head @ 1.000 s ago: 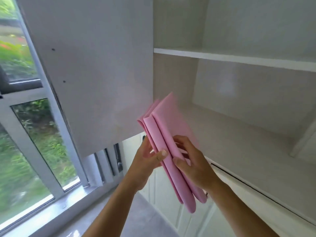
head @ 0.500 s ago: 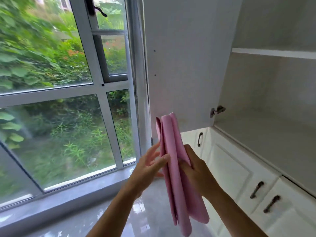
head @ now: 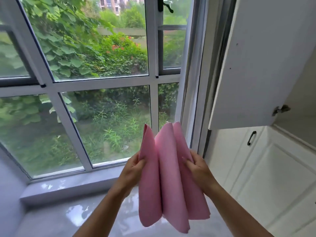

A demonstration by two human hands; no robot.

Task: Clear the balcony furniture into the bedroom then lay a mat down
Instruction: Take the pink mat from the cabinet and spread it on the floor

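A folded pink mat (head: pixel 168 178) hangs upright in front of me, its folds fanned apart like pages. My left hand (head: pixel 132 169) pinches the leftmost fold between thumb and fingers. My right hand (head: pixel 196 168) grips the rightmost folds from the other side. Both forearms reach up from the bottom of the view. The mat's lower edge dangles above the glossy floor (head: pixel 56 219).
A large white-framed window (head: pixel 95 81) fills the left and centre, with a low sill (head: pixel 68 187) beneath. An open white cabinet door (head: pixel 256 65) juts out at upper right. White lower cabinets with dark handles (head: pixel 251 138) line the right wall.
I have turned from the open cabinet toward the window. The mat came out of the cabinet, and my hands have pulled its folds apart from a tight bundle.
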